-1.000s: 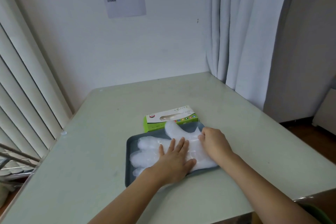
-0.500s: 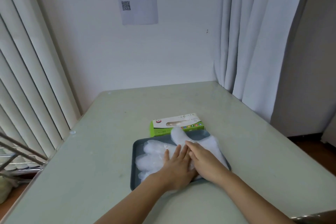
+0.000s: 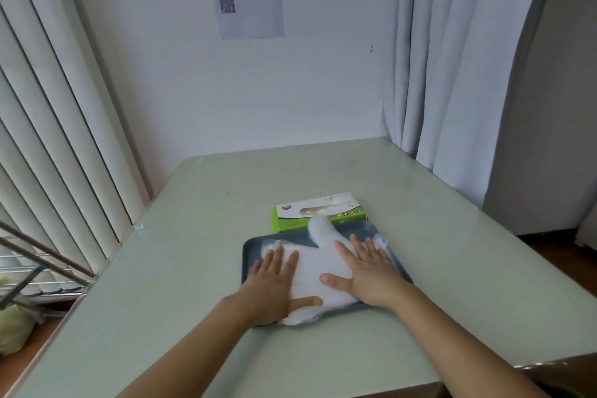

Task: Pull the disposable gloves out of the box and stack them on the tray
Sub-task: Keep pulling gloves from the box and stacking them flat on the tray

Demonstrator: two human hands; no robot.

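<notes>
A stack of translucent white disposable gloves (image 3: 318,263) lies flat on a dark grey-blue tray (image 3: 250,245) in the middle of the table. My left hand (image 3: 274,284) presses flat on the finger end of the gloves at the tray's left side. On the cuff end to the right, my right hand (image 3: 368,271) presses down with spread, straight fingers. A glove thumb sticks up toward the green and white glove box (image 3: 318,212), which lies just behind the tray with a glove showing in its top opening.
The pale green table (image 3: 452,268) meets a white wall at the back. Vertical blinds (image 3: 48,139) and a metal rack (image 3: 38,268) stand to the left, and grey curtains (image 3: 452,74) hang at the right. The table's front edge runs under my forearms.
My hands have slid apart over the gloves: the left went to the finger end, the right to the cuff end, now flat. The camera has tilted up slightly.
</notes>
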